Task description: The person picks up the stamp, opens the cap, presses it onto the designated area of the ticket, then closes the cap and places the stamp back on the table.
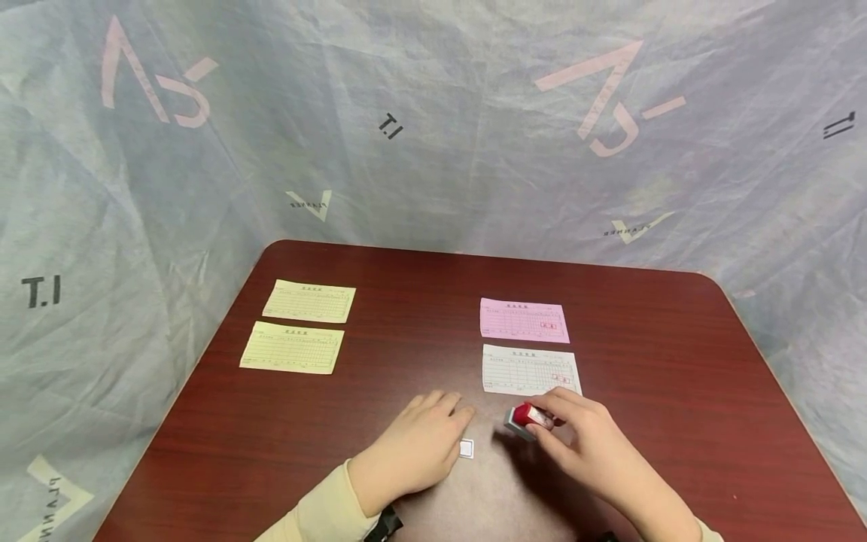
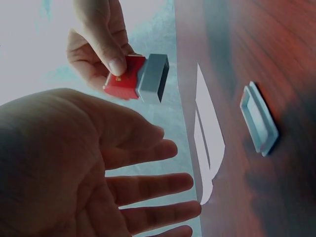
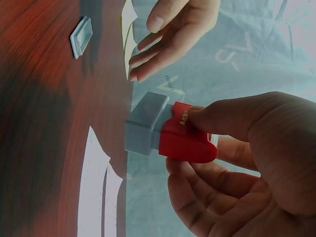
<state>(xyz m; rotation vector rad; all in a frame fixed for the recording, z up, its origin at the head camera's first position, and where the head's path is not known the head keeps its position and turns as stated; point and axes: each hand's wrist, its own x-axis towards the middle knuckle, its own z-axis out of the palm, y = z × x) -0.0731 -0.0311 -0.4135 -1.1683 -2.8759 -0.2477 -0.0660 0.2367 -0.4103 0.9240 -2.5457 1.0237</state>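
Observation:
My right hand [image 1: 588,433] pinches a red stamp with a grey base [image 3: 183,129] between thumb and fingers. It holds the stamp above the table, with the grey end tilted toward the left hand. My left hand [image 1: 421,443] is over the table, its fingers extended and gripping nothing. Beside its fingers lies a small grey stamp cap [image 2: 258,118], hollow side up and partly covered by that hand in the head view. Just beyond the right hand is a white printed slip [image 1: 521,370], and behind it a pink slip [image 1: 520,321]; both bear small red stamped marks near their right ends.
Two yellow printed slips [image 1: 293,348] lie one behind the other on the left side of the dark red wooden table [image 1: 406,324]. A grey printed cloth [image 1: 433,173] hangs behind the table and along its sides.

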